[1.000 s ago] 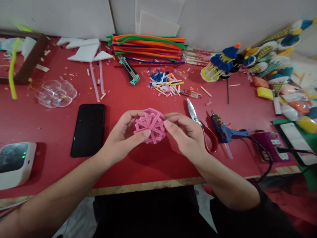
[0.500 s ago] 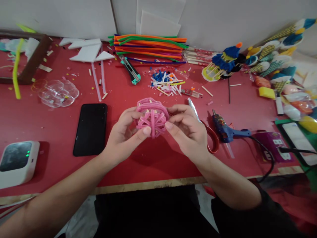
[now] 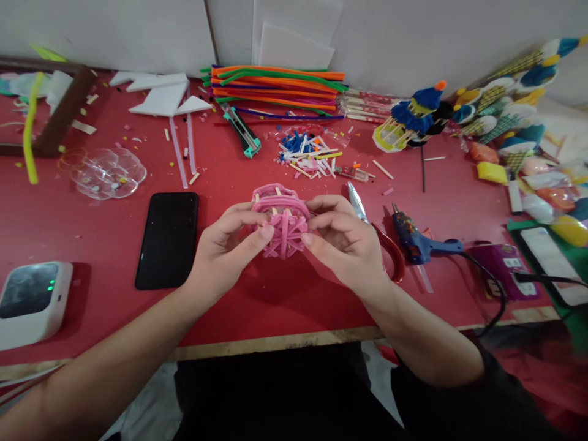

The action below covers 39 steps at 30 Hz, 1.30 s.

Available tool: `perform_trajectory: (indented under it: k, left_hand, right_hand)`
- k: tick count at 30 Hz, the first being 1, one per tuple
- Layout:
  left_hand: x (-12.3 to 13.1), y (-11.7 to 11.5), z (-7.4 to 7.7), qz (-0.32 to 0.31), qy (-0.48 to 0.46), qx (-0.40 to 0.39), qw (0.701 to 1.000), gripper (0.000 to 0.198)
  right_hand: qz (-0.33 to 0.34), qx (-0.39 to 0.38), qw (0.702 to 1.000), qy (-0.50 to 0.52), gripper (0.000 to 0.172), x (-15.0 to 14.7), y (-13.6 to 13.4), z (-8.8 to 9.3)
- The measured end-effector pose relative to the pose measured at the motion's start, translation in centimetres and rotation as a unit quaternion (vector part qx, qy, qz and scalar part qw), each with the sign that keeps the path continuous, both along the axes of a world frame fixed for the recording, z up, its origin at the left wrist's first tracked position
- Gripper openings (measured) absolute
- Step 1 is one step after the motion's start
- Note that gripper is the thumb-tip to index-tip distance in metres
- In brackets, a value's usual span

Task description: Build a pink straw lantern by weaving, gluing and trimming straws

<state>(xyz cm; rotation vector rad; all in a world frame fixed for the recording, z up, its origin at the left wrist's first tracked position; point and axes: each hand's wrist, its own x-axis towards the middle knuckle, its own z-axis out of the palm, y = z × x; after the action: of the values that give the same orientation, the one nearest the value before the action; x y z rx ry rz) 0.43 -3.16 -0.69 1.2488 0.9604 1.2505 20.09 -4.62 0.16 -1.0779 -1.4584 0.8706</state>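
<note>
Pink pipe-cleaner frame point(image 3: 285, 231), pale stick ends showing, is up over the red tabletop point(image 3: 275, 315) nr the front edge, pinched betw. both hands: L hand point(image 3: 229, 242) on one side, R hand point(image 3: 346, 242) on the other, thumbs toward me. Scissors point(image 3: 389, 252) just beside R hand, then blue glue gun point(image 3: 420, 244); purple box point(image 3: 503, 269) past it has white markings, too blurred to read. Smartphone point(image 3: 168, 239) nr L hand. Vs. 1 sec ago: frame's tipped, banded rim now on top, spoked face no longer square-on.
</note>
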Motion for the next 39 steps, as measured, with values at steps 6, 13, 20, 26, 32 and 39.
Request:
perform_trajectory:
  k: [6, 13, 20, 26, 32, 39]
  left_hand:
    - [0.0, -0.1, -0.3, 0.011, -0.010, 0.007, 1.000, 0.011]
    - [0.1, -0.2, 0.0, 0.010, -0.003, 0.012, 1.000, 0.009]
    - [0.2, -0.3, 0.2, 0.001, 0.005, 0.001, 1.000, 0.011]
    - [0.2, -0.2, 0.2, -0.015, -0.001, 0.000, 1.000, 0.011]
    - [0.0, -0.1, -0.4, 0.027, -0.020, -0.020, 0.999, 0.015]
    - [0.3, 0.3, 0.0, 0.077, -0.071, -0.063, 0.992, 0.024]
  right_hand:
    - [0.031, -0.035, 0.999, 0.001, 0.004, 0.2, 0.0, -0.3]
    - [0.035, -0.083, 0.996, 0.014, 0.005, 0.2, -0.1, -0.7]
    - [0.030, -0.080, 0.996, 0.016, 0.003, 0.2, 0.1, -0.3]
    - [0.040, -0.085, 0.995, 0.040, 0.003, 0.2, 0.1, -0.5]
    - [0.021, -0.037, 0.999, 0.032, 0.009, 0.1, -0.1, -0.1]
    - [-0.007, 0.008, 0.998, -0.060, 0.009, 0.2, -0.2, 0.5]
